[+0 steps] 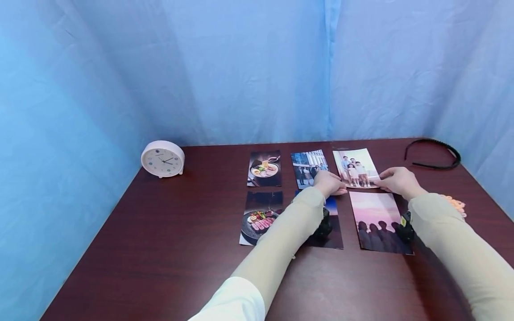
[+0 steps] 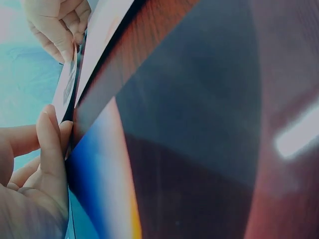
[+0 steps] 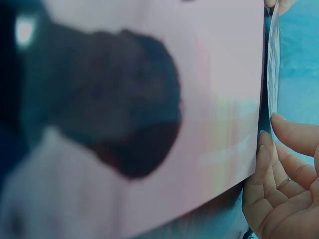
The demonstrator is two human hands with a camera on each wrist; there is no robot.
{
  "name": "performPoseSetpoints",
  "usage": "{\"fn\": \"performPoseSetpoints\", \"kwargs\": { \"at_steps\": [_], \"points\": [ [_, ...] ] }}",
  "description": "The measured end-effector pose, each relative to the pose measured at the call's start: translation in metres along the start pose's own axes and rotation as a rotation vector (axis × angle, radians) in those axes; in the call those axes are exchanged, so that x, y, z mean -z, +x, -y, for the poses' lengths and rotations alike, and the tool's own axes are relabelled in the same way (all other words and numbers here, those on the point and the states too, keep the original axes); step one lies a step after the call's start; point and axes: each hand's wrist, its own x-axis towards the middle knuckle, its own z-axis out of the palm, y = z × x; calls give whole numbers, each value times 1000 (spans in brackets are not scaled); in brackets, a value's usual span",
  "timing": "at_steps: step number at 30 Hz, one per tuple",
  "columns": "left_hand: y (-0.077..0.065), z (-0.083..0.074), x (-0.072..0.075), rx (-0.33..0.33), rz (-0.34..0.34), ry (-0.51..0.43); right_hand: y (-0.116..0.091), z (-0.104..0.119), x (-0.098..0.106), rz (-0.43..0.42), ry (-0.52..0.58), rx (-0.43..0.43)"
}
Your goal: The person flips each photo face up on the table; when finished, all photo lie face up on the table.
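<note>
A photo of a family group (image 1: pixel 355 168) lies at the back right of the photo layout, its near edge slightly raised. My right hand (image 1: pixel 399 182) pinches its near right corner between thumb and fingers, which also shows in the right wrist view (image 3: pixel 291 184). At the near left corner, my left hand (image 1: pixel 330 183) pinches the same photo, thumb and fingertips at its edge in the left wrist view. Left of it is a photo of people before a building (image 1: pixel 306 171), partly behind the left hand. Nearer me lies a pink-sky silhouette photo (image 1: pixel 377 214).
A dark blue photo (image 1: pixel 333 223) lies partly under the left forearm. Two food photos, ramen (image 1: pixel 265 168) and steak (image 1: pixel 257 214), form the left column. A white clock (image 1: pixel 162 159) stands back left. A black headband (image 1: pixel 437 166) and an orange beaded item (image 1: pixel 457 205) lie right.
</note>
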Motion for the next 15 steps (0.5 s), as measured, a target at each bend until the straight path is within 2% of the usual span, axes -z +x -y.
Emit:
{"fn": "performPoseSetpoints", "kwargs": {
  "at_steps": [6, 12, 15],
  "points": [
    [-18, -2, 7, -22, 38, 26, -4, -1, 0, 1, -16, 6],
    [-41, -9, 20, -91, 88, 94, -7, 0, 2, -9, -19, 13],
    [-51, -12, 25, -136, 137, 101, -8, 3, 4, -29, -23, 26]
  ]
}}
